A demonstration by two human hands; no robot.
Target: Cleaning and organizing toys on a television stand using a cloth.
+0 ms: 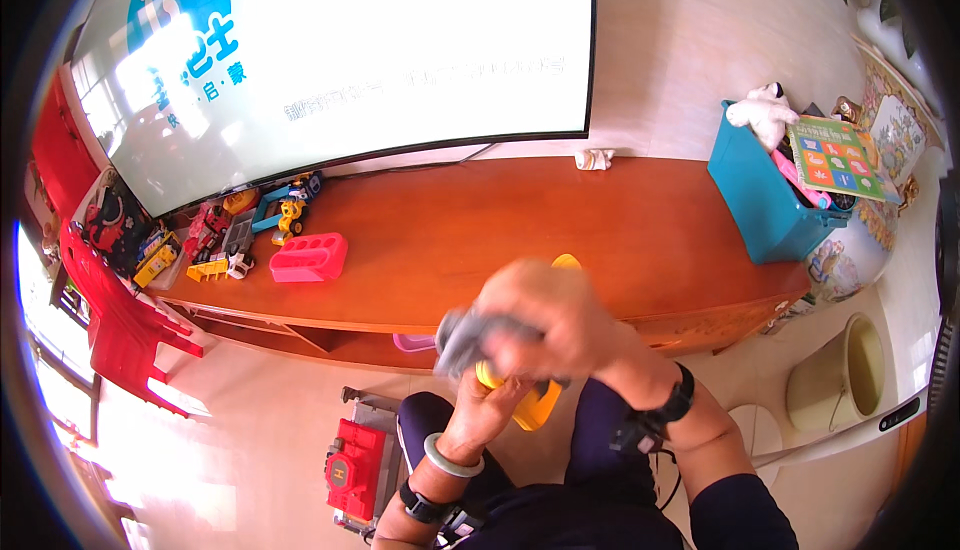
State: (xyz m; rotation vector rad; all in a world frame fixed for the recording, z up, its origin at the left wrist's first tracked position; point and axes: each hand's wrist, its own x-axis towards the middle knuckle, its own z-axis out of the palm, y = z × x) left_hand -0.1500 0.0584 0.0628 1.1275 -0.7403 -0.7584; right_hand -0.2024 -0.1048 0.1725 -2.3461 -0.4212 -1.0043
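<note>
Two hands are seen close together above the lap, both blurred. The right hand [545, 315] is curled over a grey cloth [462, 338], its fingers [520, 335] closed on the fabric, which bunches out to their left. Directly beneath those fingers a yellow toy [530, 405] is held; part of it shows again just above the knuckles. The left hand [490, 405] is cupped under the yellow toy, its fingers wrapped upward against it, though how tightly they are shut cannot be told from the blur. A pale green bangle [450, 458] is worn on the left wrist and a black band [675, 405] on the right.

Beyond the fingers a long wooden cabinet [520, 220] is stretched across the view, with a large screen [350, 40] behind it. Far to the left of the fingers, on the cabinet top, a pink block [310, 257] is set beside a heap of small toy vehicles [235, 235]. Far to the right a blue bin [765, 200] is filled with books and a white plush animal [765, 110]. Below and left of the fingers, on the floor, a red toy truck [355, 470] is standing.
</note>
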